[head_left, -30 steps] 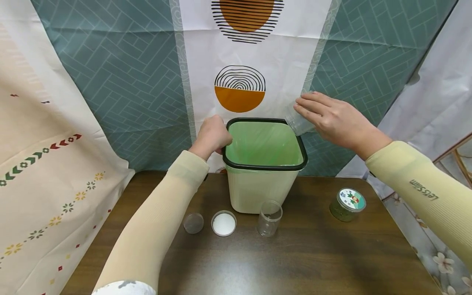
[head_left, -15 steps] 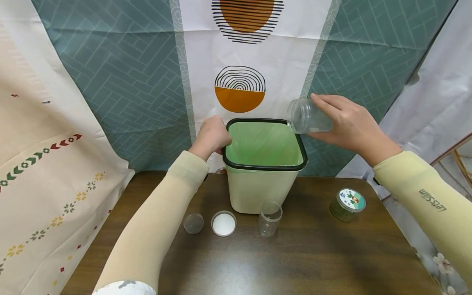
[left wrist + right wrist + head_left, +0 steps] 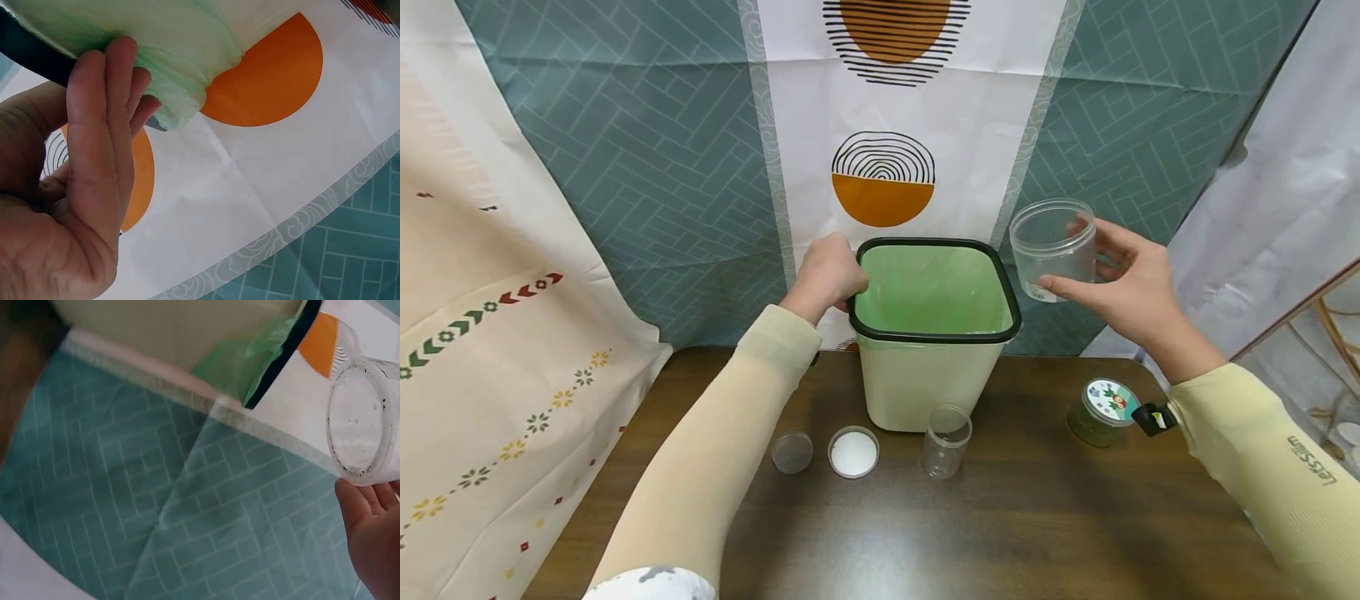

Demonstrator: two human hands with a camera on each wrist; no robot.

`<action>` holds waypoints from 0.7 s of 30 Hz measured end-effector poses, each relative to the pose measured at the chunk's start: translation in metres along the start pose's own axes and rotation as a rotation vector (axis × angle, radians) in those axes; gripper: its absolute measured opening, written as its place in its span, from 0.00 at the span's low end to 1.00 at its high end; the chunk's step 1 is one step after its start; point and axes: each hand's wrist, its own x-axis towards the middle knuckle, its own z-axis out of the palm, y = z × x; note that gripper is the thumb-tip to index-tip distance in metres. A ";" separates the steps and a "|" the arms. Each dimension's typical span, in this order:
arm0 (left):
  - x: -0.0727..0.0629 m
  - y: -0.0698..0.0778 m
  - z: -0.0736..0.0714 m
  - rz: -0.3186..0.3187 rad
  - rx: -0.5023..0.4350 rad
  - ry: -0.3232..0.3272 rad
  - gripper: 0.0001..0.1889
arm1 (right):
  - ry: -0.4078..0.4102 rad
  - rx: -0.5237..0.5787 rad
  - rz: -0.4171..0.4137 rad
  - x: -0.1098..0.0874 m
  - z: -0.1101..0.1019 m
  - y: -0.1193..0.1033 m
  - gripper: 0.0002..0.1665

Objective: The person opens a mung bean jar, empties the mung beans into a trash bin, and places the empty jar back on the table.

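Note:
A cream trash bin (image 3: 917, 383) with a black rim and a green liner bag (image 3: 932, 283) stands on the table. My left hand (image 3: 827, 275) holds the bin's rim at its left side; in the left wrist view the fingers (image 3: 94, 119) lie against the rim and the bag's overhang (image 3: 181, 94). To the right of the bin, about level with its rim, my right hand (image 3: 1138, 283) grips a clear plastic jar (image 3: 1051, 254), mouth up and slightly tilted. Small dark specks show around the base of this jar (image 3: 359, 422) in the right wrist view.
In front of the bin stand a second clear jar (image 3: 945, 446), a round dish of white stuff (image 3: 853, 452) and a round clear lid (image 3: 792, 452). At the right is a lidded tub of green stuff (image 3: 1101, 414). A cloth backdrop (image 3: 700, 208) hangs behind the table (image 3: 1000, 533).
The jar in my right hand has turned from mouth-down over the bin's right rim, through lying sideways, to mouth-up, and moved right. My left hand has stayed at the rim.

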 end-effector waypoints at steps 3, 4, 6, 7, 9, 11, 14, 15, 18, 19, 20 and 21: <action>0.000 0.001 -0.001 -0.013 -0.004 0.003 0.07 | 0.011 0.051 0.005 -0.002 -0.001 0.002 0.38; 0.000 0.001 -0.001 -0.018 -0.005 0.005 0.07 | 0.015 0.043 0.003 -0.002 -0.001 0.001 0.38; 0.000 0.001 -0.001 -0.024 -0.005 0.008 0.07 | 0.021 -0.012 -0.020 -0.001 0.001 -0.001 0.41; 0.000 0.001 -0.002 -0.027 -0.007 0.009 0.06 | 0.024 -0.055 -0.046 0.000 0.002 -0.002 0.44; 0.000 0.001 -0.002 -0.029 -0.012 0.010 0.05 | 0.026 -0.165 -0.156 0.004 0.005 -0.005 0.49; 0.000 0.002 -0.001 -0.027 -0.017 0.009 0.04 | 0.017 -0.290 -0.328 0.008 0.009 -0.010 0.52; 0.000 0.002 0.000 -0.026 -0.013 0.010 0.04 | -0.021 -0.436 -0.627 0.016 0.015 -0.016 0.52; 0.000 0.002 0.000 -0.026 -0.009 0.010 0.04 | -0.042 -0.460 -0.715 0.018 0.017 -0.019 0.51; 0.000 0.002 0.002 -0.022 0.003 0.014 0.03 | -0.097 -0.493 -0.918 0.024 0.023 -0.024 0.47; 0.000 0.003 0.002 -0.021 0.006 0.014 0.03 | -0.105 -0.502 -0.968 0.026 0.025 -0.026 0.45; 0.000 0.003 0.003 -0.020 0.006 0.014 0.03 | -0.109 -0.522 -1.009 0.027 0.027 -0.026 0.43; 0.000 0.004 0.003 -0.019 0.008 0.015 0.03 | -0.108 -0.550 -1.046 0.027 0.028 -0.026 0.41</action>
